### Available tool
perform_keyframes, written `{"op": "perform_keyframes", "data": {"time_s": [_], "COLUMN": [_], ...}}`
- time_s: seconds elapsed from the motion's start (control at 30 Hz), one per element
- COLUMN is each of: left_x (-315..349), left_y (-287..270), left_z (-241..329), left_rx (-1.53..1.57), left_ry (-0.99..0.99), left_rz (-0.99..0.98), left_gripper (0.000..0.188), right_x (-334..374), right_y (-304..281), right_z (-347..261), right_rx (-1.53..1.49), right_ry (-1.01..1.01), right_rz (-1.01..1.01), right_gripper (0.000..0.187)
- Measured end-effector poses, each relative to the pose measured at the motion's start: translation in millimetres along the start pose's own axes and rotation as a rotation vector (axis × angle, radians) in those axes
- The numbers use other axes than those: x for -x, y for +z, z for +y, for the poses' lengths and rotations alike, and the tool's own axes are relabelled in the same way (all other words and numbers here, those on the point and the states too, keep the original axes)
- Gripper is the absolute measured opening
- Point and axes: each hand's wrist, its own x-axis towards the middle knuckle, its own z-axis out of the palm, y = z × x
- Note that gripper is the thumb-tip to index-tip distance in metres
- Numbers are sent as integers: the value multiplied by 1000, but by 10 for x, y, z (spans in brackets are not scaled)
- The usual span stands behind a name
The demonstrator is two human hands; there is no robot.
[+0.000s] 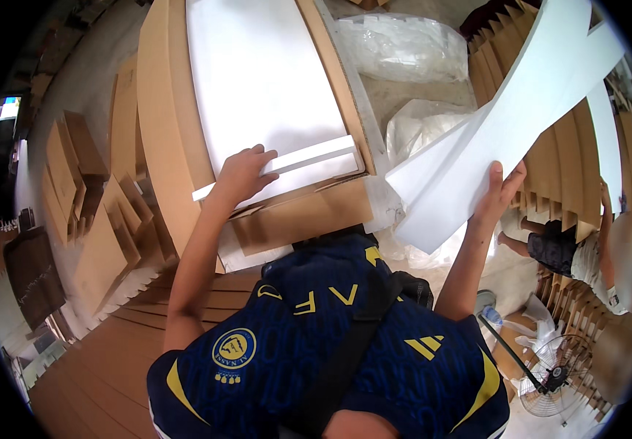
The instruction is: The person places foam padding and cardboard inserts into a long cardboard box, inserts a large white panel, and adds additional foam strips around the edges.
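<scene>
My left hand (241, 175) is closed around a long, narrow white strip (312, 154), which looks like foam. The strip lies crosswise over the near end of a long open cardboard box (166, 110). A broad white sheet (265, 66) fills the inside of that box. To the right, my right hand (500, 192) grips long white foam boards (506, 124) from underneath. These boards fan apart at their ends and are held up beside the box, tilted toward the far right.
Clear plastic wrap (404, 47) lies beyond the box. Folded cardboard pieces (111, 241) stand at left, and more cardboard (568, 161) is stacked at right. Another person (579, 252) works by that stack. A fan (554, 377) stands at lower right.
</scene>
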Motion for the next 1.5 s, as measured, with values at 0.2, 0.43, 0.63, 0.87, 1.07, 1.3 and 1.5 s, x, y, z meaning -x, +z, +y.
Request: {"op": "perform_keyframes", "data": {"time_s": [0.2, 0.43, 0.63, 0.87, 1.07, 1.3, 1.5], "left_x": [67, -32, 24, 33, 253, 368, 367], "left_y": [-33, 834, 1017, 769, 222, 399, 483], "left_z": [71, 112, -131, -17, 493, 557, 441], "left_rx": [40, 54, 557, 1072, 1650, 1729, 1628], "left_ry": [-37, 75, 278, 53, -6, -272, -269], "left_rz": [67, -106, 41, 228, 282, 548, 663], "left_gripper": [41, 40, 35, 63, 92, 58, 49], "right_x": [54, 103, 19, 123, 876, 1075, 905], "right_y": [50, 201, 296, 996, 1825, 2196, 2186], "right_z": [132, -16, -24, -173, 26, 157, 283], "right_rx": [41, 36, -35, -122, -328, -125, -42], "right_ry": [-91, -108, -87, 80, 369, 414, 456], "right_rz": [-9, -71, -93, -378, -923, -1020, -943], "right_gripper": [61, 62, 58, 61, 48, 39, 43]}}
